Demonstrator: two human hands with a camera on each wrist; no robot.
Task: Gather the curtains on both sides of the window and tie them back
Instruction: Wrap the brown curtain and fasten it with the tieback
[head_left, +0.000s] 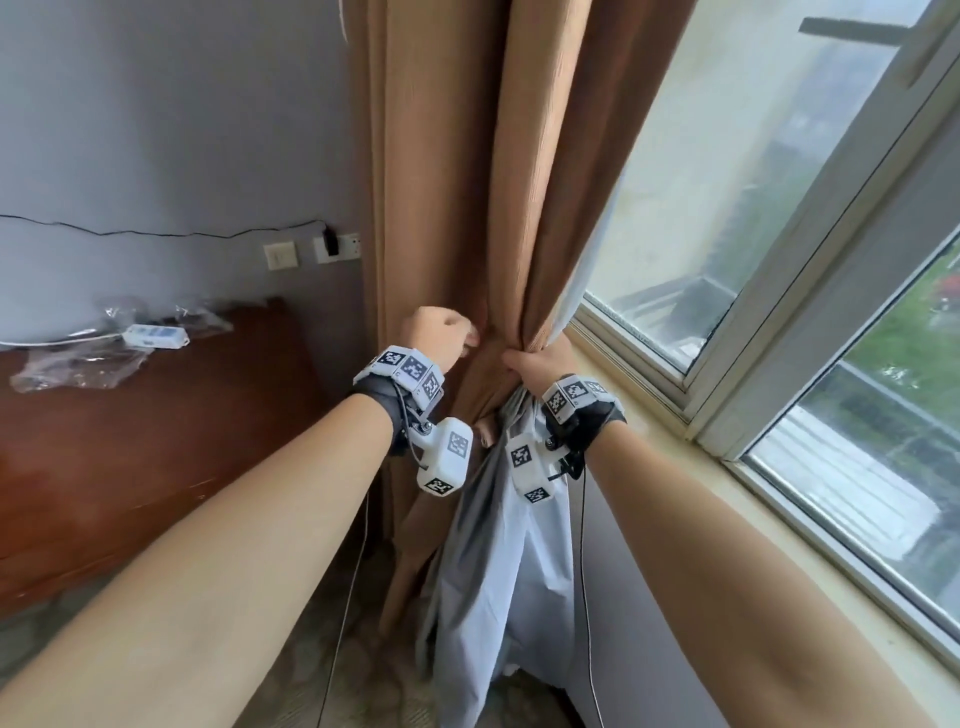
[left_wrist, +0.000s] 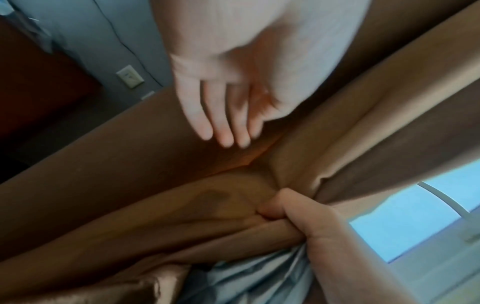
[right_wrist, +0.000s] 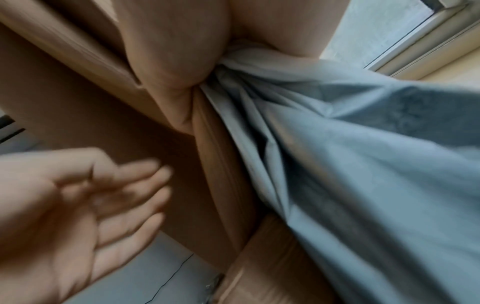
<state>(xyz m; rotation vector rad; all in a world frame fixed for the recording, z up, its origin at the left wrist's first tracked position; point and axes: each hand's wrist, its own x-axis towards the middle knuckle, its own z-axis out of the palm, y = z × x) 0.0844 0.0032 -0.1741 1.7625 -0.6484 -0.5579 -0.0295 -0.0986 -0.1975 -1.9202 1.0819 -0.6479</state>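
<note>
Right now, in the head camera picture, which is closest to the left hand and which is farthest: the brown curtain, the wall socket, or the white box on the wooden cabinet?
1. Brown curtain, right beside the left hand.
2. Wall socket, up on the wall to the left.
3. White box, far left on the wooden cabinet.

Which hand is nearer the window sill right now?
Right. The right hand grips the bunched curtain just beside the window sill; the left hand is open, farther toward the wall.

Bare forearms wear black wrist straps (head_left: 382, 397) carrying white marker-tagged camera blocks (head_left: 448, 457).
</note>
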